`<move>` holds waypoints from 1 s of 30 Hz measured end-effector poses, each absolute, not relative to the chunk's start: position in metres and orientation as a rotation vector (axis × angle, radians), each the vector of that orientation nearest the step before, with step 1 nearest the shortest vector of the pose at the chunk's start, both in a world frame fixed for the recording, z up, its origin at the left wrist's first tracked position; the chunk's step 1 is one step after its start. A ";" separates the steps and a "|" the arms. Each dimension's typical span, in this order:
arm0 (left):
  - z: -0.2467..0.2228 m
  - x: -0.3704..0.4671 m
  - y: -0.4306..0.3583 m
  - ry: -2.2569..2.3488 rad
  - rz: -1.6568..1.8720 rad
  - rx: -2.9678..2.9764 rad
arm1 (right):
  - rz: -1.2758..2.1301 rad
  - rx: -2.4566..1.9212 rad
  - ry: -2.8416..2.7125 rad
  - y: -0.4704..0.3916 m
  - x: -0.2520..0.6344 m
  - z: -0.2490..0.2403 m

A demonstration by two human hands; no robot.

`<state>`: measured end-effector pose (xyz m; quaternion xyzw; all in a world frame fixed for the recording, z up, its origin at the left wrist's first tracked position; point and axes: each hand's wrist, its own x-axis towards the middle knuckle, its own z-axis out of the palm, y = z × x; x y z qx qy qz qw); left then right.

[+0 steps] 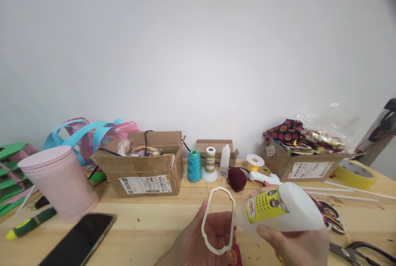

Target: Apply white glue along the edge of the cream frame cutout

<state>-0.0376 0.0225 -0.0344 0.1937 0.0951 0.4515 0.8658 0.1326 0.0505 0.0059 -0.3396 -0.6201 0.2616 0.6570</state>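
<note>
My left hand (pixel 193 237) holds a thin, cream-coloured frame (pixel 203 227) with a wavy outline, its fingers showing through the opening. My right hand (pixel 291 241) is wrapped round a white squeeze bottle (pixel 305 208) with a yellow label. The bottle lies tilted on its side, its nozzle end pointing left at the frame's right edge. Whether the nozzle touches the frame cannot be made out. Below the two hands, a dark red piece (pixel 236 255) is partly visible on the wooden table (pixel 133 233).
Behind the hands are a teal thread cone (pixel 194 167), dark red yarn (pixel 236 179) and a glue gun (pixel 264 177). Cardboard boxes stand left (pixel 148 175) and right (pixel 309 167). A phone (pixel 78 241) and pink bin (pixel 58 183) are left; scissors (pixel 346 253) lie right.
</note>
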 end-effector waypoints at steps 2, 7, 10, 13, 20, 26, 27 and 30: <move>-0.036 -0.038 0.023 0.188 0.944 0.410 | 0.618 -0.759 -1.381 0.050 0.132 0.006; -0.037 -0.037 0.023 0.240 0.941 0.418 | 0.750 -0.750 -1.351 0.048 0.130 0.000; -0.038 -0.036 0.023 0.279 0.946 0.406 | 0.744 -0.819 -1.275 0.045 0.127 -0.002; -0.038 -0.035 0.023 0.269 0.959 0.433 | 0.773 -0.815 -1.268 0.043 0.124 0.000; -0.037 -0.034 0.024 0.304 0.980 0.413 | 0.767 -0.890 -1.156 0.037 0.119 0.001; -0.038 -0.037 0.023 0.302 0.971 0.400 | 1.045 -0.641 -1.313 0.037 0.116 0.011; -0.038 -0.037 0.023 0.302 0.977 0.396 | 1.056 -0.631 -1.359 0.038 0.117 0.011; -0.036 -0.035 0.023 0.298 0.996 0.410 | 1.021 -0.675 -1.370 0.041 0.123 0.004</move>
